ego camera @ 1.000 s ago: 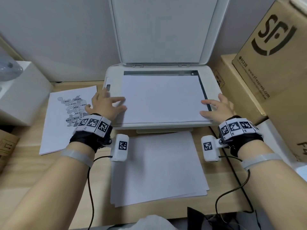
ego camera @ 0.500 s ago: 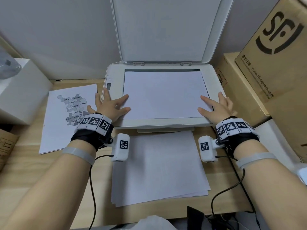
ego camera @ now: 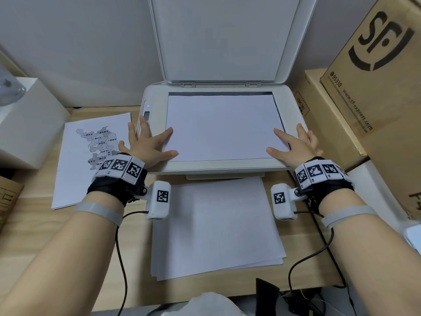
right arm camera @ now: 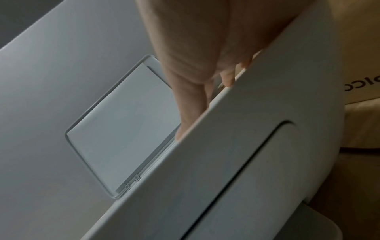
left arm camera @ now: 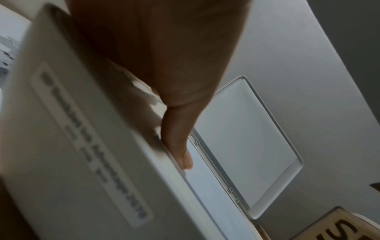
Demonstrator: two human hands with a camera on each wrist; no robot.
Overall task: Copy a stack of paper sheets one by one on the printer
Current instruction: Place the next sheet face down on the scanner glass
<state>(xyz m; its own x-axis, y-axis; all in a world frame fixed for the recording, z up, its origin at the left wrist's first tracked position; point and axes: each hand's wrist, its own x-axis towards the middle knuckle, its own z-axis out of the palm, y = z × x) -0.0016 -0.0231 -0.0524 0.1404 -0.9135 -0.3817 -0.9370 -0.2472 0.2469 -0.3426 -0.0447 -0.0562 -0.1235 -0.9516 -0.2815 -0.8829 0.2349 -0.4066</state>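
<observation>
A: Where is the sheet that is being copied?

B: A plain white paper sheet (ego camera: 224, 127) lies flat on the glass of the white flatbed printer (ego camera: 287, 166), whose big white hinged lid (ego camera: 222, 39) stands upright at the back. The rest of the white paper stack (ego camera: 215, 226) waits on the light wooden table (ego camera: 29, 224), just in front of the printer.

A: And the hands?

B: Both are released, fingers spread and straight. The left hand (ego camera: 149, 145) presses thumb and forefinger on the sheet's near left corner, the other fingers on the printer's frame. The right hand (ego camera: 295, 145) does the same at the near right corner. Neither grip closes on anything.

A: So the step is squaring the sheet?

B: I judge so. A thin dark strip of glass shows along the far and right edges, so the paper may not be fully seated against the corner guide, though the wide lens makes that hard to be sure of. Slide it with flat fingertips and light, even pressure from both sides, so it neither buckles nor skews. Then lift the hands straight up and lower the lid gently, since a gust could shift it.

A: The printed map sheet (ego camera: 91, 156) on the left?

B: It lies apart on the table, untouched.
</observation>
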